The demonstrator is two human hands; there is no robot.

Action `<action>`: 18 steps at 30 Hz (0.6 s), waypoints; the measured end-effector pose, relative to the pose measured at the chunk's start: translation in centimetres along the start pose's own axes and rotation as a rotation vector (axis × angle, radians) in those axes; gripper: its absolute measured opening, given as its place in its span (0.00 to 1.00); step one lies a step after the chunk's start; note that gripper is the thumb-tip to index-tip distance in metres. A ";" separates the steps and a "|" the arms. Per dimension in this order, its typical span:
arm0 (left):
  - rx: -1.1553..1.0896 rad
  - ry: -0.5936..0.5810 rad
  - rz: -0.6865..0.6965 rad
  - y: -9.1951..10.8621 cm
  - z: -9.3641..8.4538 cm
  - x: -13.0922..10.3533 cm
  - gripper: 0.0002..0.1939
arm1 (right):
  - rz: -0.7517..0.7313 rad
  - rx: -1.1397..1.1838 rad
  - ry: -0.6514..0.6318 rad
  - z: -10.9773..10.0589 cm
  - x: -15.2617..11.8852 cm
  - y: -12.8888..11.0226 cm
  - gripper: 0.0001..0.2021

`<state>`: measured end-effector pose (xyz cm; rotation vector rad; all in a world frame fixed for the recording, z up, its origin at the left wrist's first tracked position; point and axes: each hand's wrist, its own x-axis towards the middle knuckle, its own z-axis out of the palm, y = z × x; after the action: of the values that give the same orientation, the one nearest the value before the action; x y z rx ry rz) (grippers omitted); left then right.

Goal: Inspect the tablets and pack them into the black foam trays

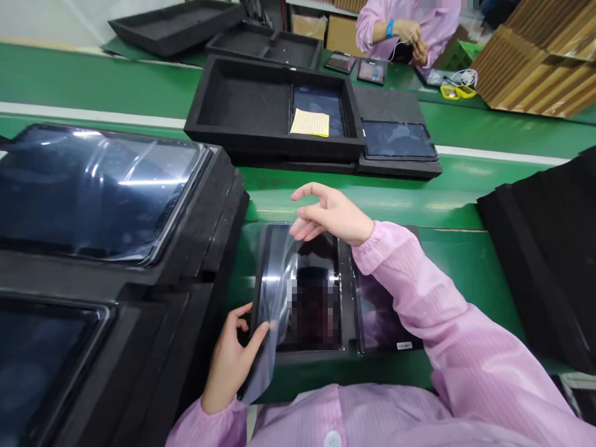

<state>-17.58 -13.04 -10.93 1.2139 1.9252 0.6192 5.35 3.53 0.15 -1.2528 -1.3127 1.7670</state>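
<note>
"Starting from the left, what was there?"

"A stack of black foam trays [216, 220], then the left hand [230, 357] just beside it. Its forearm rose from the bottom edge, with the fingers pointing up and to the right."

"How wide was that hand?"

"Thumb and forefinger were spread in a curve. The thumb tip lay at the clear film [261, 369], the other fingers by the tablet's left edge."

"And the tablet [321, 264] itself?"

"Flat on the green work surface [484, 273] between the hands, with the film curled up along its left side."

"The right hand [339, 214]?"

"Above the tablet's top edge, palm side down, fingers pointing left. The forefinger arched away from the lower fingers, where the film's top end met them. Whether they pinched it, I couldn't tell. That sleeve crossed over a second tablet [376, 316] on the right."
</note>
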 end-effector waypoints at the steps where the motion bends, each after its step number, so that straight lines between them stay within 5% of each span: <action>1: 0.003 0.000 -0.006 -0.1 0.1 0.0 0.32 | 0.003 -0.041 0.049 -0.5 0.1 0.4 0.10; 5: 0.030 0.029 0.099 -0.4 0.3 0.0 0.32 | -0.006 -0.289 0.319 -4.4 -1.2 2.6 0.12; 12: 0.364 0.211 0.568 0.3 1.0 -0.6 0.21 | -0.105 -0.591 0.722 -14.2 -8.2 7.1 0.13; 18: 0.473 -0.004 1.083 3.2 6.1 -2.2 0.20 | -0.141 -0.814 0.704 -15.7 -11.1 10.0 0.07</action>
<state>-10.39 -13.67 -11.47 2.5767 1.3003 0.6762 24.71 -3.54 -6.60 -1.8993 -1.6388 0.5357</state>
